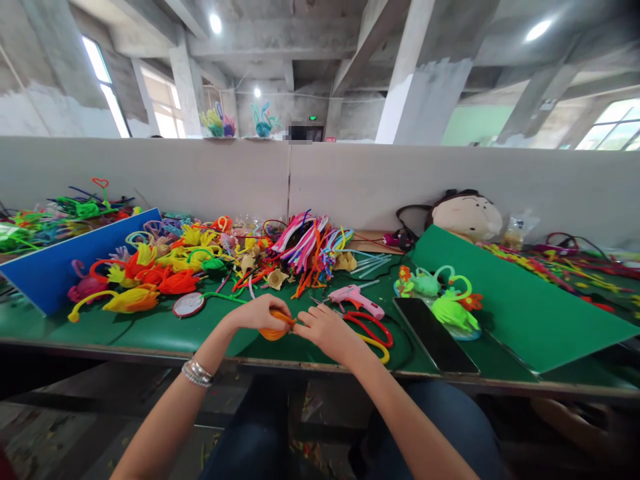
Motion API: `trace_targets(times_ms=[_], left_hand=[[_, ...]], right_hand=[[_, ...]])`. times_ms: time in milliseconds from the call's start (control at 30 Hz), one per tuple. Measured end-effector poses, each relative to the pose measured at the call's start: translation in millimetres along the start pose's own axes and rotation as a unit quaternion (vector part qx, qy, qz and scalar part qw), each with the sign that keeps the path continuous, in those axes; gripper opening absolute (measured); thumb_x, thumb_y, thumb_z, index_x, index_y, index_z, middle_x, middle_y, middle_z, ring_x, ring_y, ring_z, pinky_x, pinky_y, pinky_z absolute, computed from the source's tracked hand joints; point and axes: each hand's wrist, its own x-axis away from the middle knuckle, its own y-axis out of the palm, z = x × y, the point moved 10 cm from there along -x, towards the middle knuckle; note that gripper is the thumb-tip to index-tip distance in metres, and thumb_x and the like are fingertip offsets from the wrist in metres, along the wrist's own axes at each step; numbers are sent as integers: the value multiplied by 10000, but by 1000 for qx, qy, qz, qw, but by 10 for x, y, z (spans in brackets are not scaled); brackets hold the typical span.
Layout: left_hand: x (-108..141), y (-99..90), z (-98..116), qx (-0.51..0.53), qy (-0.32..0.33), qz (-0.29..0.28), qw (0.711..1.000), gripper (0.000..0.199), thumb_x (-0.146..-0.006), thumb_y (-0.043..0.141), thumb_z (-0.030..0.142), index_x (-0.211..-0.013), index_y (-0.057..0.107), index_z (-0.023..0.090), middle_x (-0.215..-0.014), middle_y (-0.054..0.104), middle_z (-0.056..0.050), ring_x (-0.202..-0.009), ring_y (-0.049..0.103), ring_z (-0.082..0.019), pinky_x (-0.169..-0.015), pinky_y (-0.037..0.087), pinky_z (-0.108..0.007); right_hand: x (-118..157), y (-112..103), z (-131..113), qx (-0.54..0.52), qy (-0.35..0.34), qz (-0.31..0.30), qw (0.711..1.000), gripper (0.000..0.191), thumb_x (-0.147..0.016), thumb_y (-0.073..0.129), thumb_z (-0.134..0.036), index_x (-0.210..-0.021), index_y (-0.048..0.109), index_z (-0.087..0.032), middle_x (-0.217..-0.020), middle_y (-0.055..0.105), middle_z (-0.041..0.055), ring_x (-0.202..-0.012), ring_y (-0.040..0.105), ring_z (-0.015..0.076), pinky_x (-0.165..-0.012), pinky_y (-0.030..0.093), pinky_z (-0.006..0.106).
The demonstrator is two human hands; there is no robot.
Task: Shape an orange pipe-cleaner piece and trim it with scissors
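Near the table's front edge, my left hand is closed around an orange bundle of pipe cleaners, bent into a rounded shape. My right hand pinches the right end of the same bundle, its fingertips close to those of my left. Just behind my right hand lies a pink glue gun. Red and yellow bent pipe cleaners rest to the right of it. A round white disc with a red rim lies left of my left hand.
Finished pipe-cleaner swans crowd the left, beside a blue board. Loose pipe cleaners are heaped at the back. At right are a black phone, a green swan, a green board and a round plush face.
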Motion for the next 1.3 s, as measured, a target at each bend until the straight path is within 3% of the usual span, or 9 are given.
trace_targets(times_ms=[200, 333, 600, 733, 833, 967, 1100, 1200, 1300], left_hand=[[-9, 81, 82, -17, -7, -92, 996, 277, -527, 657, 231, -777, 570, 149, -709, 616, 14, -634, 551, -119, -538, 403, -182], [-16, 185, 135, 14, -2, -158, 987, 251, -524, 666, 218, -731, 541, 149, -654, 597, 37, -589, 531, -95, -511, 385, -168], [20, 313, 81, 181, -25, -216, 959, 438, -543, 701, 243, -901, 454, 187, -732, 609, 21, -660, 569, -112, -621, 435, -225], [-1, 276, 56, 239, -5, -173, 955, 426, -573, 686, 269, -905, 432, 185, -745, 589, 15, -661, 561, -107, -608, 426, -217], [-28, 195, 94, 216, 35, -113, 969, 352, -609, 650, 259, -881, 445, 171, -791, 593, -11, -713, 561, -118, -656, 432, -233], [-33, 77, 146, 58, 72, -10, 996, 239, -615, 612, 221, -828, 527, 152, -805, 604, -22, -753, 553, -131, -705, 423, -235], [13, 32, 176, -102, 67, 57, 991, 204, -621, 593, 260, -801, 610, 165, -744, 631, -11, -671, 551, -134, -637, 408, -222], [72, 2, 232, -161, 75, 92, 980, 214, -609, 601, 279, -796, 643, 181, -720, 641, -9, -655, 550, -139, -618, 396, -220], [137, -21, 291, -146, 91, 114, 979, 230, -612, 596, 266, -818, 655, 181, -727, 645, -15, -669, 555, -138, -633, 403, -217]], right_hand=[[8, -45, -60, 13, -16, 6, 1000, 117, -856, 410, -184, -892, 522, -187, -822, 522, 30, -751, 448, 155, -660, 290, 300], [3, -27, -71, 13, -17, 18, 1000, 226, -869, 394, -271, -1070, 457, -189, -841, 519, 40, -760, 459, 162, -639, 286, 300], [-36, 98, -128, -44, -13, -14, 999, 204, -816, 386, -120, -989, 488, -159, -882, 531, 60, -784, 458, 168, -651, 305, 299], [-43, 91, -47, -136, 25, 6, 990, 227, -793, 367, -88, -964, 504, -148, -926, 530, 68, -813, 453, 162, -709, 328, 284], [-33, 104, 82, -199, 74, 18, 977, 216, -799, 335, -75, -890, 516, -151, -879, 529, 57, -794, 454, 148, -718, 337, 263], [-13, 216, 216, -231, 122, 10, 965, 187, -801, 334, -77, -799, 506, -151, -791, 517, 39, -725, 455, 137, -663, 343, 243], [-3, 344, 307, -273, 152, 17, 950, 204, -836, 314, -113, -766, 501, -158, -754, 514, 26, -693, 457, 127, -645, 340, 241], [-14, 370, 341, -368, 155, 33, 916, 224, -859, 314, -163, -742, 504, -160, -740, 521, 15, -693, 461, 115, -646, 339, 232], [-15, 342, 383, -490, 160, 42, 856, 256, -863, 348, -245, -675, 497, -158, -643, 482, -17, -627, 434, 97, -604, 330, 216]])
